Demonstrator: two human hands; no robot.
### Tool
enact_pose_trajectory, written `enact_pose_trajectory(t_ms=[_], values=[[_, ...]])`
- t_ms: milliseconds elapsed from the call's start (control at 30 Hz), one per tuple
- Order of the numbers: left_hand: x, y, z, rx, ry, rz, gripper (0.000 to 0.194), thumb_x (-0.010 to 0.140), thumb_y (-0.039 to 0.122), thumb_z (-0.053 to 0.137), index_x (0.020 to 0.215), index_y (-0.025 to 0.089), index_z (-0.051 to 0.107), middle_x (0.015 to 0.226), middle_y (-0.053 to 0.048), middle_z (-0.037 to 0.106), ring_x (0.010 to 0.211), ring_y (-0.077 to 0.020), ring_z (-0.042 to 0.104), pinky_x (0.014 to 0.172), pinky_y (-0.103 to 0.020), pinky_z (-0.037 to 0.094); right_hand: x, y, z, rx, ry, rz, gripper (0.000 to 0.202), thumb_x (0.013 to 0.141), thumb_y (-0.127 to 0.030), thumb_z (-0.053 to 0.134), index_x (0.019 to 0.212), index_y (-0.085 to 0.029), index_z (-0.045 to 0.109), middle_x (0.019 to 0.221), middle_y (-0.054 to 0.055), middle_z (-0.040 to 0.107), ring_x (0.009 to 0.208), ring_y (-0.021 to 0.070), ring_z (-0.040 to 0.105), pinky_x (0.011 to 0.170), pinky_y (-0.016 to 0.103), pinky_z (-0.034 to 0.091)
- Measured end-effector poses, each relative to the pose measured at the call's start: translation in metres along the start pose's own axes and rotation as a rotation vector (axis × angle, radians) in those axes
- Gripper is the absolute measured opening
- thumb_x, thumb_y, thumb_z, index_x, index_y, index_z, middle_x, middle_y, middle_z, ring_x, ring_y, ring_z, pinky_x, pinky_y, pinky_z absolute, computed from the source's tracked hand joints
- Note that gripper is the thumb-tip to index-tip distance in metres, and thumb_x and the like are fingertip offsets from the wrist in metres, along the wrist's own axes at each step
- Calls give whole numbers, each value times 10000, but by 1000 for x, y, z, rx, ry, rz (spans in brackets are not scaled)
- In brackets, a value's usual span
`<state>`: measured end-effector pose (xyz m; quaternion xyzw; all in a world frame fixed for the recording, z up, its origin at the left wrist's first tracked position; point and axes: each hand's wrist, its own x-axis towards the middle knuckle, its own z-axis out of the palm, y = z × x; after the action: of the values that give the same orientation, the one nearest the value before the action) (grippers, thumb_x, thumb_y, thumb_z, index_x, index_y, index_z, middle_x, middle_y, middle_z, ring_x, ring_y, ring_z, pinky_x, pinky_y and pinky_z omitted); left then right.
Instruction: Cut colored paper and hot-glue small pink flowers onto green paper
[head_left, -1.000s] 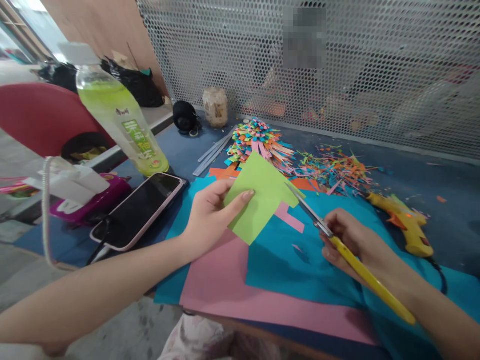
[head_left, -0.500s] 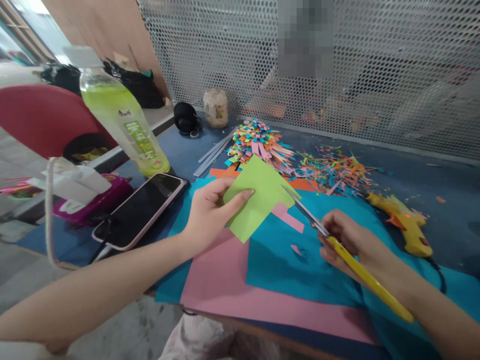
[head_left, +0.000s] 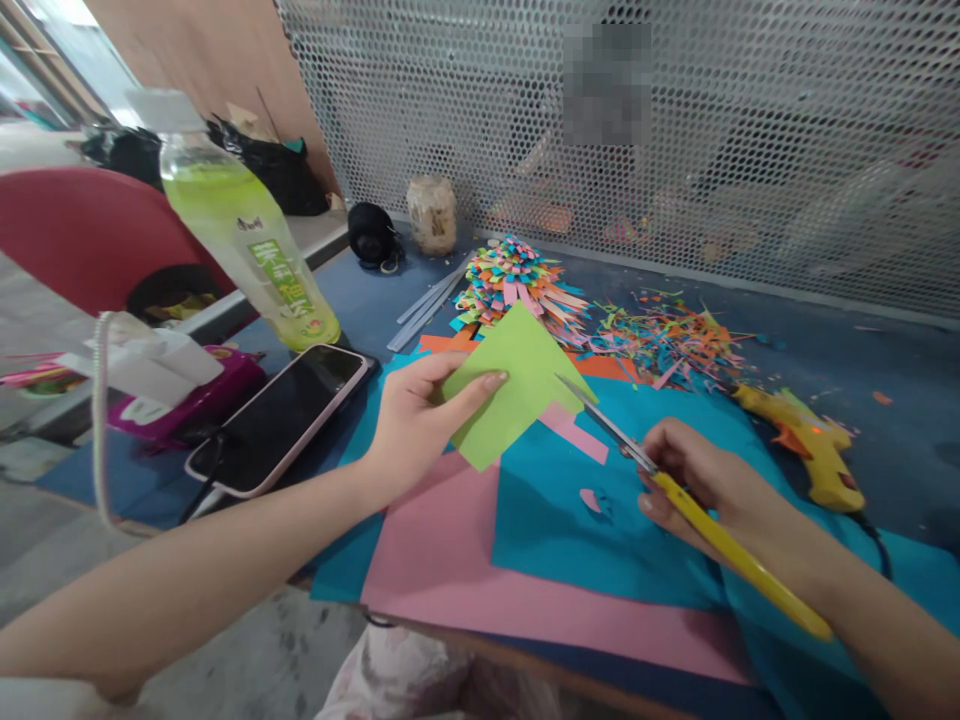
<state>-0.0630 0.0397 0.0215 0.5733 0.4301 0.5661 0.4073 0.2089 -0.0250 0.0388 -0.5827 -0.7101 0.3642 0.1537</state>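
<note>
Closed thumb-over-fingers, the left hand's [head_left: 416, 415] grip pinches the green paper [head_left: 517, 390] by its left corner, holding it above the surface [head_left: 817, 310]; the right hand's [head_left: 694, 480] grip is wrapped around the yellow-handled scissors [head_left: 701, 518], whose tips reach the paper's right corner.

Below the hands lie a blue sheet [head_left: 555, 530] and a pink sheet [head_left: 427, 540], the pink one running close to the surface's near edge. On the left, a phone [head_left: 281, 420] and a bottle [head_left: 247, 240] crowd the left forearm's side. Beyond the green paper stand a fringed paper bundle [head_left: 517, 270] and a heap of scraps [head_left: 675, 345]; the glue gun [head_left: 817, 450] sits near the right hand. More room opens at the far right, up to the mesh screen [head_left: 465, 90].

The left fingers behind the paper are hidden, the right forearm is cut off by the frame, and shapes behind the mesh are hard to make out.
</note>
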Motion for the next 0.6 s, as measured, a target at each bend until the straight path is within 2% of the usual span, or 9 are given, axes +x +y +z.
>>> enact_pose_trajectory(t_ms=[167, 433, 600], values=[[1, 1, 0, 28, 14, 22, 218, 725, 399, 773, 744, 184, 745, 677, -4, 688, 548, -80, 555, 445, -150, 443, 1, 5, 1, -22, -3, -15, 357, 872, -585, 531, 888, -271, 361, 748, -42, 416, 646, 145, 372, 555, 293, 345], [1, 0, 1, 9, 45, -10, 213, 741, 386, 755, 752, 176, 722, 668, -9, 680, 538, -94, 568, 432, -168, 450, 2, 7, 2, -20, 32, -69, 317, 889, -537, 534, 893, -263, 374, 775, -34, 417, 669, 143, 374, 580, 297, 379], [-2, 2, 3, -75, -29, -61, 211, 743, 377, 760, 768, 178, 698, 684, -6, 684, 552, -91, 588, 455, -162, 469, 3, 7, 4, 14, 45, -60, 300, 881, -521, 552, 899, -266, 395, 773, -34, 463, 659, 139, 412, 572, 292, 405]])
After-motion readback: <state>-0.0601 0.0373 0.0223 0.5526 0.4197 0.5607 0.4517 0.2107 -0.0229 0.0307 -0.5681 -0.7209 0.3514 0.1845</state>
